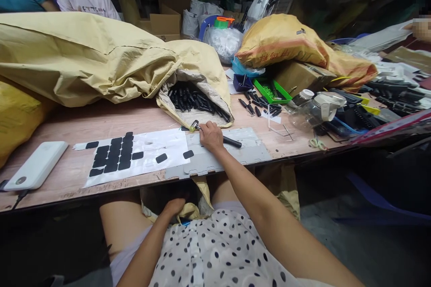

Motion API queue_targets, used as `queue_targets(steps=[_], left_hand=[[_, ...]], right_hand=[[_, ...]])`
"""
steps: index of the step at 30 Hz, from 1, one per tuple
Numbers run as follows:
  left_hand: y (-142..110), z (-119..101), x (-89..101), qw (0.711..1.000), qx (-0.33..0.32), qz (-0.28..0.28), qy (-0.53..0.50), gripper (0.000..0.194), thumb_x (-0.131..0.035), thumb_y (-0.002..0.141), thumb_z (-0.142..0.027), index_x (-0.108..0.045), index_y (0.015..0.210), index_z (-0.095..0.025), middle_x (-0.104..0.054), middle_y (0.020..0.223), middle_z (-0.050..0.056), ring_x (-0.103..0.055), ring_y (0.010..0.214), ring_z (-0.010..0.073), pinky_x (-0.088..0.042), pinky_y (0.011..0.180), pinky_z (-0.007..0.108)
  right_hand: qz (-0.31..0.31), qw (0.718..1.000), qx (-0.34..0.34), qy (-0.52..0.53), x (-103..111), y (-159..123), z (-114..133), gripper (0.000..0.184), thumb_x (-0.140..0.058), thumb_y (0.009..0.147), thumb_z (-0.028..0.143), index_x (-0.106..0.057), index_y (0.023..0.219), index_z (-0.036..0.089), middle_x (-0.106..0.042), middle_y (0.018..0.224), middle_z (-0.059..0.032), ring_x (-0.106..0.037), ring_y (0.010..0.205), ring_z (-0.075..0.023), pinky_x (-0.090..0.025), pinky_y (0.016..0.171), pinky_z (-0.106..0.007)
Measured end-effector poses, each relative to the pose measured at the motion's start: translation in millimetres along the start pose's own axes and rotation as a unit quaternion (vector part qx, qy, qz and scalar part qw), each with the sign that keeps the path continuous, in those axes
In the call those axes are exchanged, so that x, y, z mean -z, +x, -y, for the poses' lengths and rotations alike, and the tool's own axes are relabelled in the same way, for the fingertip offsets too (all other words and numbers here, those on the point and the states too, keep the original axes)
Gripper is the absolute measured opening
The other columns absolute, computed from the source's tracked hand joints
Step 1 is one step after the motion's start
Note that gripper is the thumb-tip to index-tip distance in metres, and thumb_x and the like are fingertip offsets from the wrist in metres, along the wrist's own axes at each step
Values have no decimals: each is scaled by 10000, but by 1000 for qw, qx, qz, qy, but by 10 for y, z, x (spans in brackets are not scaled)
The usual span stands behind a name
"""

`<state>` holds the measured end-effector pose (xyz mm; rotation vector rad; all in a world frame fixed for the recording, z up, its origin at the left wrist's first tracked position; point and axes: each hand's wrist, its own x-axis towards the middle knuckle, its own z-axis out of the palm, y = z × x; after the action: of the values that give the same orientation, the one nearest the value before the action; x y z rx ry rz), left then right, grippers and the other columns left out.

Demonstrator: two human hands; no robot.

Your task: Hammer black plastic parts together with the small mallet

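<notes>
My right hand (211, 136) is closed round a small hammer on the table. The hammer's black handle (232, 142) sticks out to the right of the hand, and its yellow and metal head (194, 126) shows to the left. Under it lies a grey flat board (249, 152). Down in my lap, my left hand (175, 206) is at the mouth of a tan bag (204, 195); its fingers are mostly hidden. Left of the board, a white sheet (148, 139) carries several black rounded pads (116, 152). Just behind the hammer, an open sack (202, 60) holds black handle-like parts (188, 98).
A white power bank (38, 163) with a cable lies at the left. To the right are a green tray (271, 92), loose black parts (259, 103), clear plastic bottles (319, 110), scissors (317, 144) and an orange sack (283, 42). Other people are at the far side.
</notes>
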<state>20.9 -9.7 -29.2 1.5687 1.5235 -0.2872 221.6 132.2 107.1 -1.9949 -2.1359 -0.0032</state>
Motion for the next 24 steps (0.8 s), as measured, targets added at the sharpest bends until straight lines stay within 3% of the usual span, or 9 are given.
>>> queue_targets(steps=[6, 12, 14, 19, 21, 24], left_hand=[[-2, 29, -7, 1000, 20, 22, 7, 421, -571, 866, -535, -818, 880, -195, -806, 1075, 169, -700, 1169, 386, -529, 892, 386], [-76, -16, 33, 999, 12, 37, 11, 418, -475, 927, -430, -817, 947, -190, -786, 1182, 142, -680, 1226, 334, -511, 937, 341], [-127, -52, 40, 999, 4, 47, 11, 431, -470, 936, -452, -814, 930, -192, -800, 1129, 123, -713, 1149, 313, -517, 892, 323], [-312, -212, 44, 996, -45, 68, 39, 410, -589, 875, -470, -723, 581, -217, -770, 738, 71, -745, 867, 273, -512, 775, 310], [-427, -317, 75, 995, -67, 45, 63, 360, -614, 861, -415, -727, 576, -227, -777, 763, 88, -748, 917, 290, -517, 820, 328], [-678, -526, 206, 985, -97, 23, 144, 289, -562, 876, -313, -802, 754, -209, -801, 932, 150, -742, 1017, 323, -526, 877, 370]], right_hand=[[-2, 1000, 5, 0, -2, 5, -1, 346, -457, 1021, 245, -690, 1275, 213, -640, 1168, -143, -530, 1078, -278, -421, 875, -362], [9, 1000, -4, 1, 50, -2, 26, 349, -458, 1025, 246, -687, 1288, 221, -639, 1180, -136, -533, 1086, -270, -419, 889, -354], [11, 1000, -4, 2, 71, -7, 35, 351, -459, 1028, 246, -686, 1294, 219, -641, 1186, -136, -536, 1093, -270, -423, 898, -356], [10, 1000, 0, 7, 94, -17, 41, 355, -460, 1030, 246, -684, 1303, 205, -650, 1185, -143, -541, 1099, -274, -429, 896, -361], [9, 1000, -1, 8, 87, -16, 40, 356, -462, 1029, 243, -684, 1305, 205, -650, 1183, -143, -540, 1101, -275, -426, 898, -361], [8, 1000, -1, 9, 65, -12, 38, 356, -457, 1029, 242, -684, 1301, 206, -648, 1179, -140, -535, 1096, -273, -421, 897, -359]])
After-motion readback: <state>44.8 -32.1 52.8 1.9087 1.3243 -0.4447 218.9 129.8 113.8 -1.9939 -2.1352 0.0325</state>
